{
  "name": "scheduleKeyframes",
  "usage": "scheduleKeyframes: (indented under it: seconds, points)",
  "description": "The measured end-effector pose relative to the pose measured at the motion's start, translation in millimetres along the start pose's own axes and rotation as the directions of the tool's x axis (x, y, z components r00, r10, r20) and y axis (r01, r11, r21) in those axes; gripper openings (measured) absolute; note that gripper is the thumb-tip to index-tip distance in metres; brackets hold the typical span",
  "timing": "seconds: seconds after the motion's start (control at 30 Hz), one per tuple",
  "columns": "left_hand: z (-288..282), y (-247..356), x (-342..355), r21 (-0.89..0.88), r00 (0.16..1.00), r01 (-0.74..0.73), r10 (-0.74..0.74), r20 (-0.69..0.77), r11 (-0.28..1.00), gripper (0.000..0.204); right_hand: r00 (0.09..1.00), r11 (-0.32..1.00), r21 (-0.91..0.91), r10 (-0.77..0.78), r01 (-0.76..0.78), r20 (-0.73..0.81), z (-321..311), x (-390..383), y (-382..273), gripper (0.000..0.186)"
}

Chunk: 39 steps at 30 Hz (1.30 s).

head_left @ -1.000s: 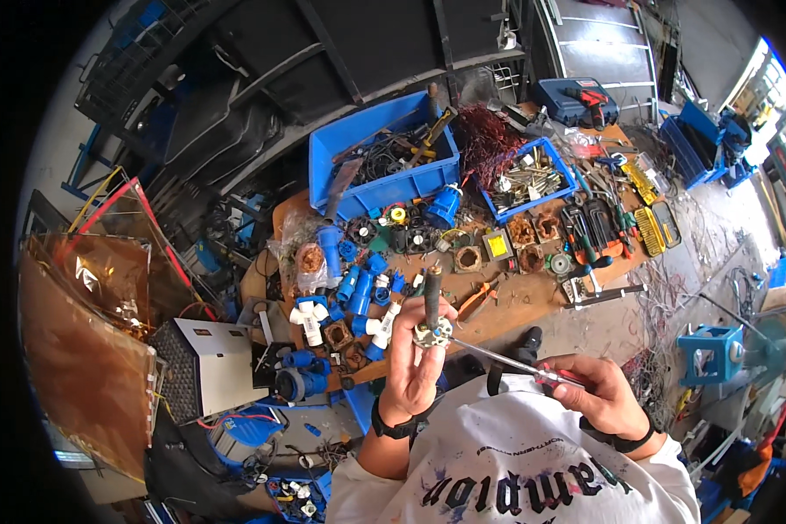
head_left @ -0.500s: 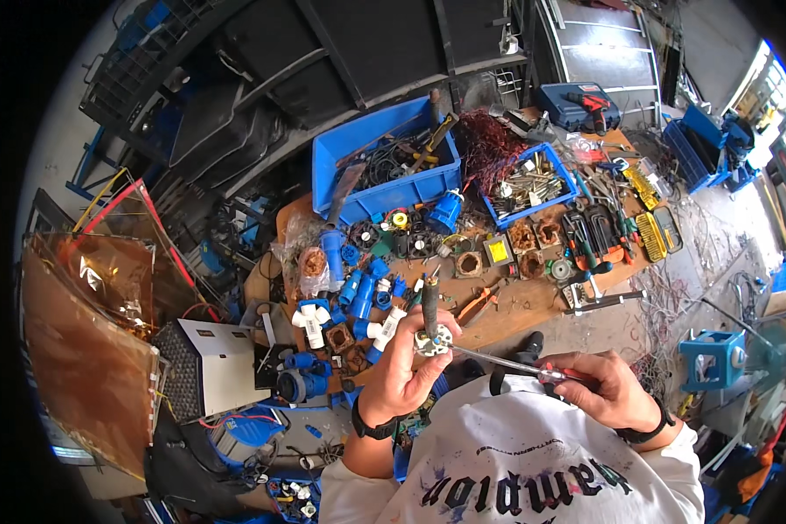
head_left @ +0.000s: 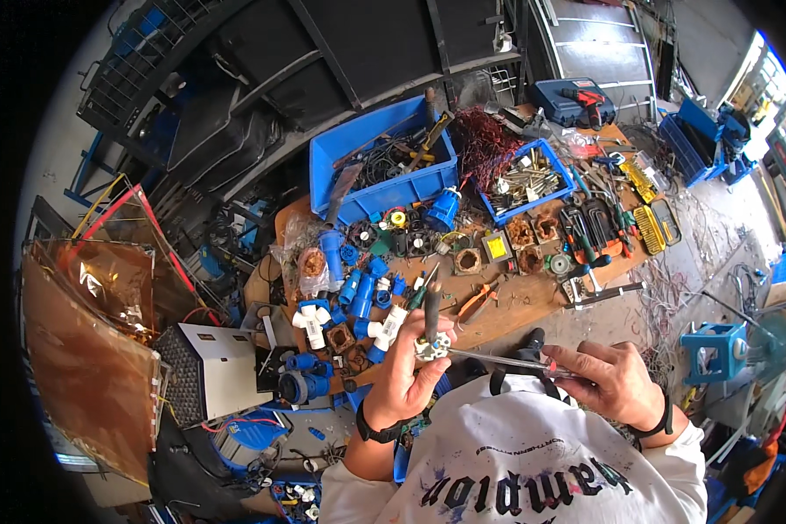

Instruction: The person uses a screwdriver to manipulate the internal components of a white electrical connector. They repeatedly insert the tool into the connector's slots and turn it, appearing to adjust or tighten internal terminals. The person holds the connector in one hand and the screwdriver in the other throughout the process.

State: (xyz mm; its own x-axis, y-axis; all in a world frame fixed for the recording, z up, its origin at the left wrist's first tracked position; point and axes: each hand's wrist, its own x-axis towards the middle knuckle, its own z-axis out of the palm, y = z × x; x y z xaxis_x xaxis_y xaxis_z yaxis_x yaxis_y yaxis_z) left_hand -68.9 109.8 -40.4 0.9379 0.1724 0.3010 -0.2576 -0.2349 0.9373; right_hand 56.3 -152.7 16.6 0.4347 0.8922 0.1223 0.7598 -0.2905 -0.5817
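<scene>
- The left hand (head_left: 400, 375) is closed on a small, pale round fitting (head_left: 430, 348), pinching it between the thumb on the near side and the fingers curled behind.
- A dark rod (head_left: 432, 316) stands up from that fitting, nearly upright, passing in front of the fingers.
- The right hand (head_left: 618, 384) grips a screwdriver (head_left: 502, 361); its fingers wrap the red handle and hide much of it.
- The screwdriver's shaft runs leftward, tilted slightly, and its end meets the right side of the fitting — whether it sits in a screw is too small to tell.
- Both hands are above the front of the shirt (head_left: 515, 437), just on the near side of the wooden bench (head_left: 498, 325).
- On the bench, beyond the left hand, lie orange-handled pliers (head_left: 478, 302); white pipe fittings (head_left: 309, 325) and blue ones lie to its left.
- Farther back stands a large blue bin (head_left: 391, 192) of cables and tools — to its right, a tangle of dark red wire (head_left: 485, 144) and a smaller blue tray (head_left: 533, 207) of metal pieces.
- A red and black drill (head_left: 590, 106) rests on a dark blue case (head_left: 550, 103) at the far right end.
</scene>
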Motion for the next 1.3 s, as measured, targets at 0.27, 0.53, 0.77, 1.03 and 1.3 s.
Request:
scheduleKeyframes:
  seconds: [0.27, 0.53, 0.77, 1.03, 1.3]
  points:
    - [3, 5, -12, -0.102, 0.997, 0.033, -0.041, -0.068, 0.994, 0.032, 0.987, 0.939, 0.306, 0.134, -0.154, 0.085, -9, 6, -17, 0.040]
    - [2, 4, -18, -0.026, 0.995, -0.094, 0.093, -0.038, 0.995, 0.038, 0.790, 0.288, 0.737, 0.258, -0.612, 0.556, -1, 3, -5, 0.033]
    - [5, 4, -26, 0.014, 0.993, -0.093, 0.094, -0.071, 0.996, 0.030, 0.940, 0.790, 0.526, 0.185, -0.316, 0.287, 9, 4, -16, 0.031]
    - [4, 2, -29, 0.024, 0.993, -0.096, 0.097, -0.060, 0.995, 0.031, 0.997, 0.971, 0.229, 0.050, -0.063, 0.062, 17, -1, -19, 0.035]
    - [9, -1, -31, -0.088, 0.991, -0.016, 0.005, -0.131, 0.996, 0.034, 0.998, 0.967, 0.252, 0.017, -0.033, 0.065, 10, 6, -21, 0.040]
